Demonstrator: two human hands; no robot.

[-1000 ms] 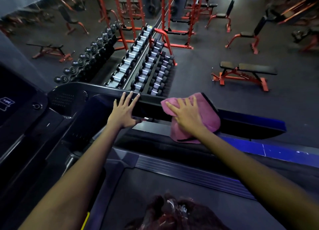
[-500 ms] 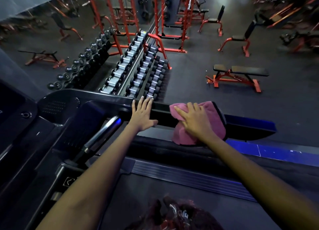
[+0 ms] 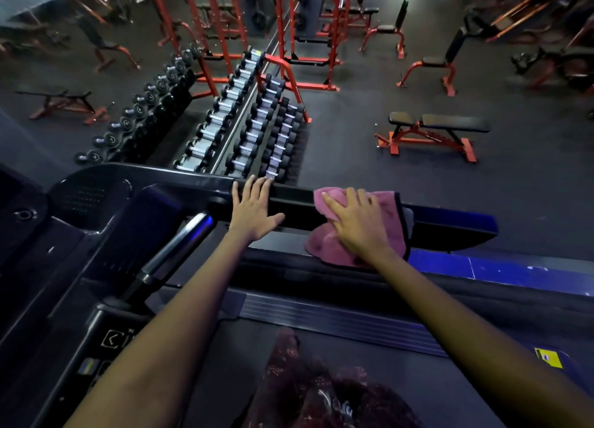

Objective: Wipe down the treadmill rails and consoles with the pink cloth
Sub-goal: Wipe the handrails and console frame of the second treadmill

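Dumbbell rack (image 3: pixel 257 131): rows of dumbbells sit in its tiers, beyond the treadmill.
Pink cloth (image 3: pixel 382 209): draped over the treadmill side rail (image 3: pixel 299 202), hanging down its near face.
Right hand (image 3: pixel 356 225): flat on the cloth, fingers straight and spread, pressing it to the rail.
Left hand (image 3: pixel 254 209): beside the cloth, apart from it, palm flat on the bare rail, fingers extended, thumb out.

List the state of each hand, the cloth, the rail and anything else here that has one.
Left hand: flat on the rail, fingers straight, holding nothing.
Right hand: fingers spread, pressing the cloth onto the rail.
Cloth: bunched, draped over the rail under the right hand.
Rail: partly covered by the cloth.
Bench: flat, unoccupied.
Dumbbells: racked in rows.
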